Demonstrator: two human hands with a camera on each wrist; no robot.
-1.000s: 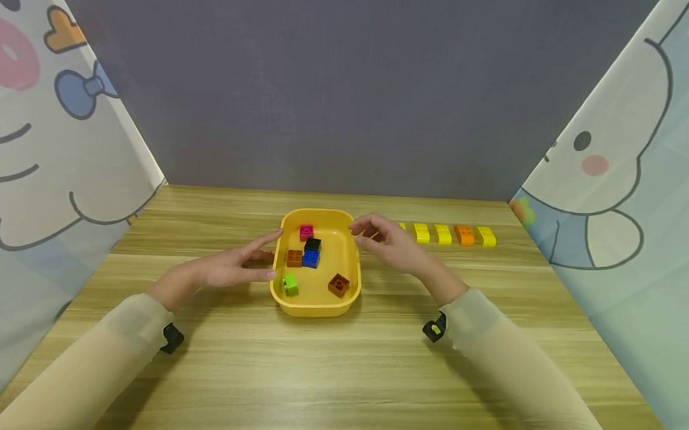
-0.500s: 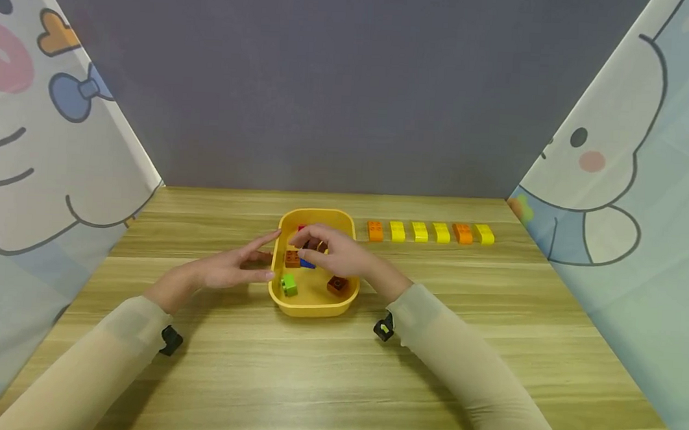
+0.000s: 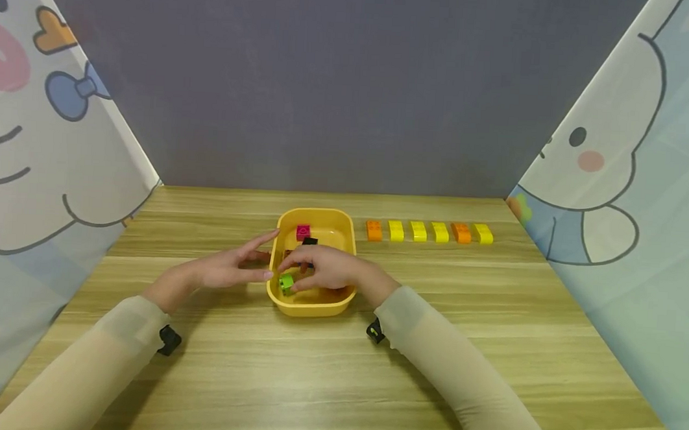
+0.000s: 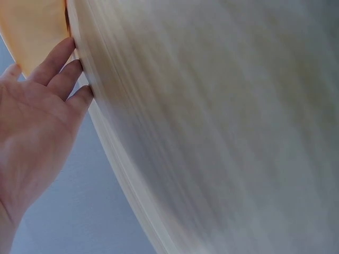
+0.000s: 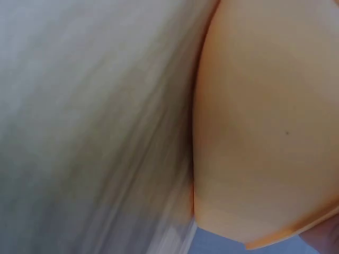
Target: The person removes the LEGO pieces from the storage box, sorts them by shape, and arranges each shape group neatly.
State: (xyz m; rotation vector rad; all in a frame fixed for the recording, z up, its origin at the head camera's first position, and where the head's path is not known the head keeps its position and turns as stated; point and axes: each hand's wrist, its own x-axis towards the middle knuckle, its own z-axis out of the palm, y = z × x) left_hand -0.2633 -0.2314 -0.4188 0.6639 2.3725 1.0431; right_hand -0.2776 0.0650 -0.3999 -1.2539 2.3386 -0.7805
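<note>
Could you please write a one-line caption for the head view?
Right hand reaches into the yellow tray at the green brick; left hand rests against its side.

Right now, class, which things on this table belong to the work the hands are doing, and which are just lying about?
In the work:
right hand, fingers round the green brick
left hand, straight fingers against the yellow tray

Lying about:
pink brick and black brick in the tray, untouched
row of yellow and orange bricks on the wooden table
</note>
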